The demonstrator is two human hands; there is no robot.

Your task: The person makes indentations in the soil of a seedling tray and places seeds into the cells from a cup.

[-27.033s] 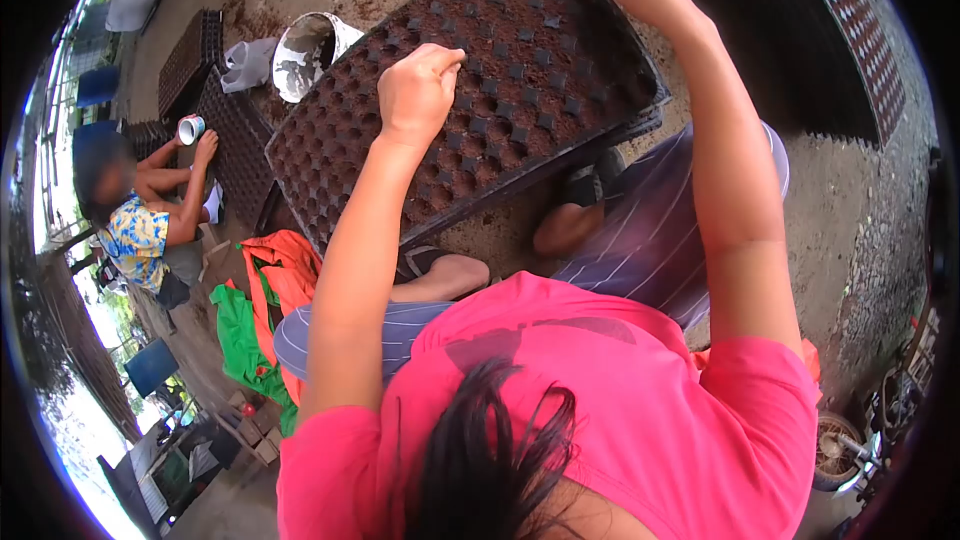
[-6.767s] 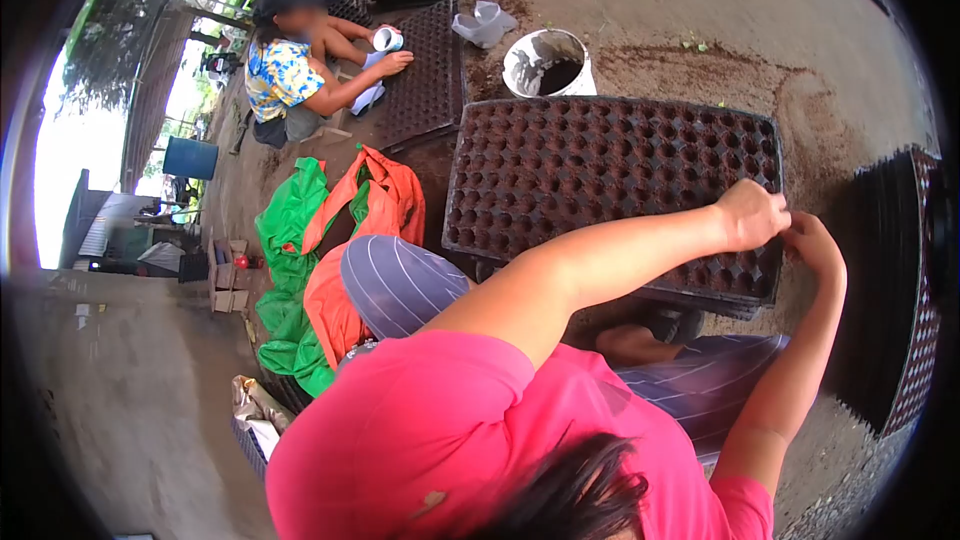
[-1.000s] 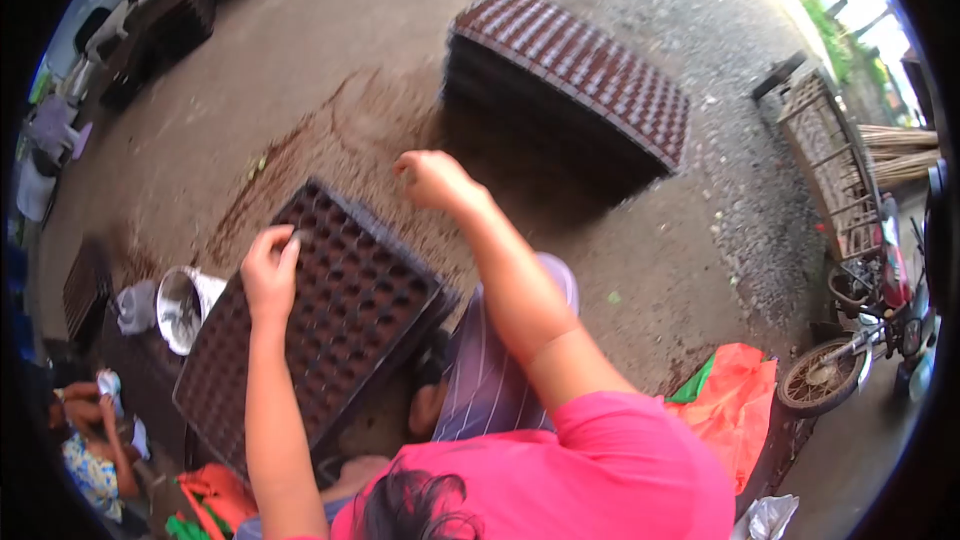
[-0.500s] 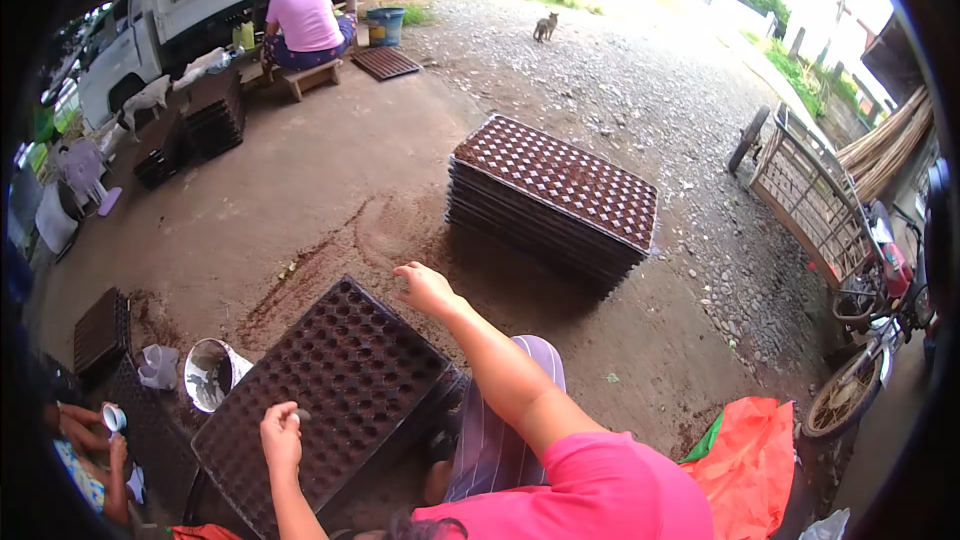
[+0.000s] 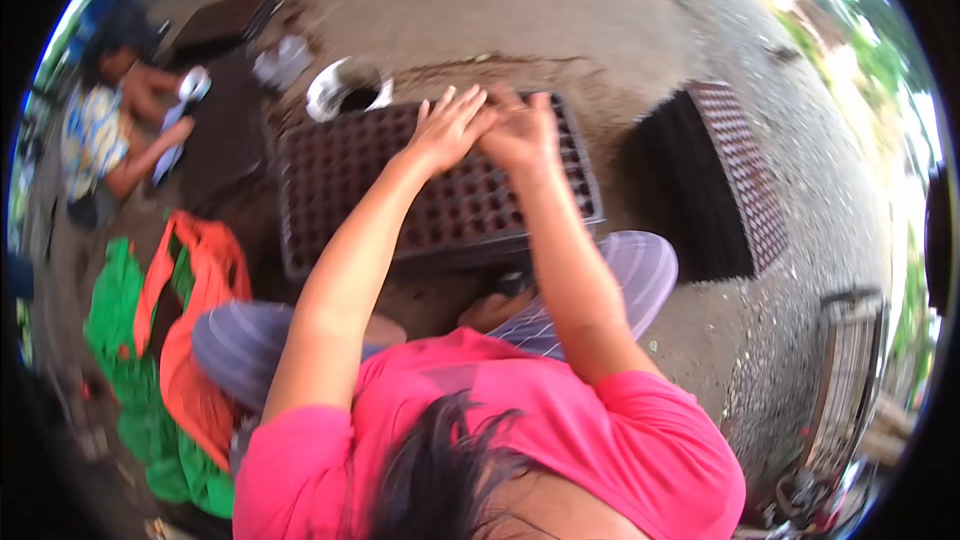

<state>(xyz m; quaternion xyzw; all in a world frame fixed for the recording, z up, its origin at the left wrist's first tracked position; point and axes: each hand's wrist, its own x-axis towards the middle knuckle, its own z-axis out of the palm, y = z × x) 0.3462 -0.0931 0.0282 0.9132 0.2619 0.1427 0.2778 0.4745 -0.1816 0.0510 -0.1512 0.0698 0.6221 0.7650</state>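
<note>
A dark seedling tray (image 5: 345, 185), its many round cells lined with brown soil, lies on a stack before my knees. Over its far edge, my left hand (image 5: 447, 130) is stretched out with the fingers apart. My right hand (image 5: 522, 130) meets it side by side, fingers spread and blurred by motion. Nothing shows in either hand, though the palms are hidden. Just beyond the tray stands a white bucket (image 5: 322, 95) with dark contents.
A tall stack of filled trays (image 5: 735, 180) stands on the right. At left, a person (image 5: 100, 145) sits by more dark trays (image 5: 225, 130), holding a white cup (image 5: 195, 85). Orange cloth (image 5: 200, 340) and green cloth (image 5: 130, 340) lie by my left knee. A plastic bag (image 5: 283, 62) sits near the bucket.
My view has swung left and down. My hands, apart before, have come together over the tray's far side. The small round grey thing pinched in my left hand no longer shows.
</note>
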